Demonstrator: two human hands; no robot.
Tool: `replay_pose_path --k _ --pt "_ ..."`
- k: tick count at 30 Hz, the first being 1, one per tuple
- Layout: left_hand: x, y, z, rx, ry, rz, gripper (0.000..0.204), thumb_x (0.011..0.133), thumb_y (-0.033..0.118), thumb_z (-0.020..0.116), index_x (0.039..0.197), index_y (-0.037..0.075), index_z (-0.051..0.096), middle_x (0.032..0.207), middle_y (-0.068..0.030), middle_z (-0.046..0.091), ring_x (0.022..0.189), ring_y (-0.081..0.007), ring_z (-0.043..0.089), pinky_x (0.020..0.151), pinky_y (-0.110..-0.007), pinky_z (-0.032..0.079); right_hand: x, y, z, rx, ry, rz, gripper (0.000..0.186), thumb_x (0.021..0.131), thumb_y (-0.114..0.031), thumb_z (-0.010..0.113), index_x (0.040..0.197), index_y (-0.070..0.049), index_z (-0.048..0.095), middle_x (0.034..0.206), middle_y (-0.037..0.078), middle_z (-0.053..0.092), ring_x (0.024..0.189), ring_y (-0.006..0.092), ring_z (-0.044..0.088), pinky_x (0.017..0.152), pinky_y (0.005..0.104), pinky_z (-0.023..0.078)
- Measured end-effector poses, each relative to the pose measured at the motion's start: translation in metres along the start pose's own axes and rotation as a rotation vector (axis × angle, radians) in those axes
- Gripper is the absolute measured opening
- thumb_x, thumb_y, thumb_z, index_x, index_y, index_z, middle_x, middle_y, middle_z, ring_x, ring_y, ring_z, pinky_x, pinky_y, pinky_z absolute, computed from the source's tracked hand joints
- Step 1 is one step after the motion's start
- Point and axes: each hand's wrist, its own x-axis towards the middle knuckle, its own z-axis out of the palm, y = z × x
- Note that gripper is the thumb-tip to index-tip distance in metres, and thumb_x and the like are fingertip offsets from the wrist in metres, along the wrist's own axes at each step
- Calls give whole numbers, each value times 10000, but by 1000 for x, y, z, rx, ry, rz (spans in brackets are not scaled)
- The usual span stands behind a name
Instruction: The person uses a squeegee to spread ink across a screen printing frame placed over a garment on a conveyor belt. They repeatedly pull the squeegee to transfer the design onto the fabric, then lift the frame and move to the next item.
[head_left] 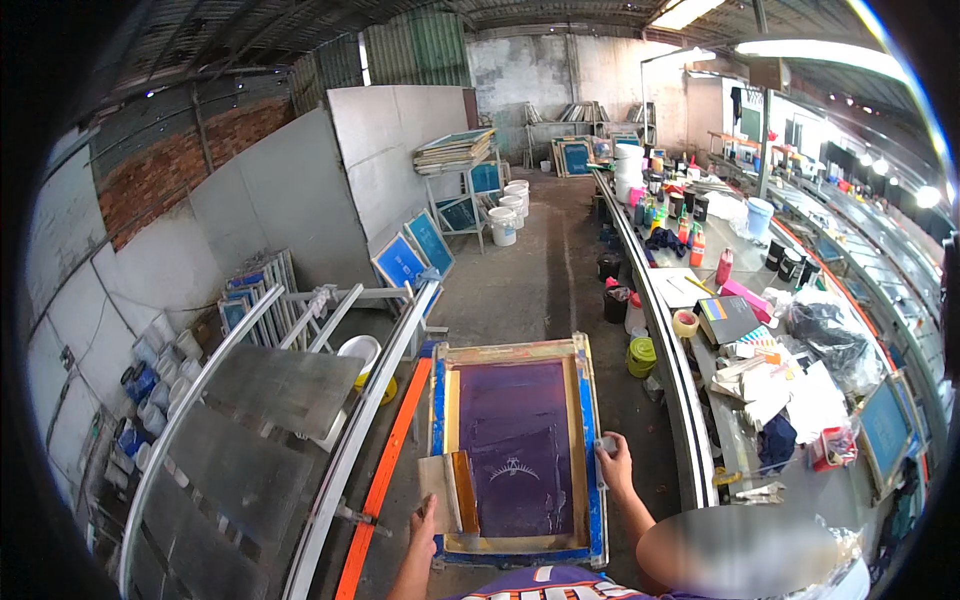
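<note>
A screen printing frame stands in front of me, with purple mesh that carries a small white arc-shaped design low down. Blue and tan tape runs along its rails. Across its lower left side rests a squeegee with a pale wooden handle and an amber blade. My left hand is closed at the squeegee's outer edge, its fingers partly hidden. On the frame's right rail, my right hand is closed, beside a small grey piece at the fingertips.
A long table on the right bears bottles, tape, papers and plastic bags. To the left are a metal rack and an orange rail. White buckets and stacked screens stand farther off. A blurred round shape covers the lower right.
</note>
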Motion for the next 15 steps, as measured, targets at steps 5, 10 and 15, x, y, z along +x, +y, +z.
replay_pose_path --k 5,10,15 --pt "77 5 45 -35 -7 38 791 864 545 736 1338 -62 554 1340 -154 593 1241 -245 550 1034 -386 438 112 -10 56 -32 -173 30 543 862 -231 734 1352 -189 505 1048 216 714 967 383 707 826 456 543" --pt "166 15 96 -17 121 -140 766 883 544 713 1350 -46 569 1396 -140 573 1274 -228 531 1086 -381 377 220 -25 121 -28 -270 24 532 872 -193 734 1356 -191 513 999 198 719 915 344 716 815 433 545" --pt "262 51 180 -13 153 -108 729 899 523 702 1328 -54 583 1362 -160 594 1264 -233 539 1063 -368 396 344 -6 173 -54 -256 -19 539 859 -125 723 1354 -177 517 917 129 694 785 169 665 729 355 538"
